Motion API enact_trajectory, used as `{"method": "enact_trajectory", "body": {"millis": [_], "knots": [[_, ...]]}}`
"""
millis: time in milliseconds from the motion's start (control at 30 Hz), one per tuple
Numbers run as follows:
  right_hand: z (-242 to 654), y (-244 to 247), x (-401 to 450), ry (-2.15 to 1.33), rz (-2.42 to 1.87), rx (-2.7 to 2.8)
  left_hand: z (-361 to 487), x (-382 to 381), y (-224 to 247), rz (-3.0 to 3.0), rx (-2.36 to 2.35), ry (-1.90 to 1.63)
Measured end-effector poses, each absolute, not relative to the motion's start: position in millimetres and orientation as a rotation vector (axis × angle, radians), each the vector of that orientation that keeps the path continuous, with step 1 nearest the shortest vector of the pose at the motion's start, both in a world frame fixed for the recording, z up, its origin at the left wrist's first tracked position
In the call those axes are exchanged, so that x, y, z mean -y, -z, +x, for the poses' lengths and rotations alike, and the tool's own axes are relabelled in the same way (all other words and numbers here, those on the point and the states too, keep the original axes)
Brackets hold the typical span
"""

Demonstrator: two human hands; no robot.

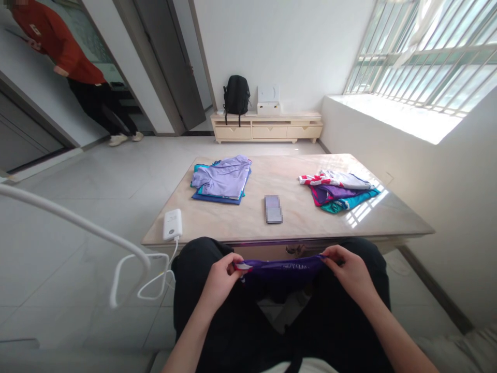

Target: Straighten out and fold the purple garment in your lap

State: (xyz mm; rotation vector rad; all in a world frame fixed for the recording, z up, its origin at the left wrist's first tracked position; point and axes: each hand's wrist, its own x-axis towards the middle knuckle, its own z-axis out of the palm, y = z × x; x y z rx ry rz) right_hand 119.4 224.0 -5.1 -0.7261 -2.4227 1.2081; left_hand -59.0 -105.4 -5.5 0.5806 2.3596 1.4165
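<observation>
A dark purple cloth (281, 274) with light lettering near its top edge is stretched between my hands, over my lap. My left hand (223, 277) pinches its left corner, where a red and white patch shows. My right hand (347, 267) pinches the right corner. The lower part of the cloth hangs between my thighs in shadow. On the table (272, 178), a stack of clothes with a lavender piece on top (223, 176) lies at the left. A looser pile with a white and red piece on top (341, 180), over purple and teal ones, lies at the right.
A phone (274, 209) lies mid-table. A white power bank (172, 224) with a cable sits at the left edge. A white curved tube (77, 220) crosses the left side. Farther back are a low cabinet (269, 132), a black backpack (236, 96) and a person in red (73, 57).
</observation>
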Motion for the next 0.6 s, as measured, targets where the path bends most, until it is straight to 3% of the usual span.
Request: {"method": "enact_trajectory", "body": {"millis": [333,600], "knots": [[114.5,15.0,-226.1,-1.172,-0.651,2.591,-57.0,112.7,-5.9,0.75,-2.383,-1.327],[117.5,5.5,-227.2,-0.867,-0.542,2.754,-49.9,105.3,-12.3,0.881,-2.563,-1.439]]}}
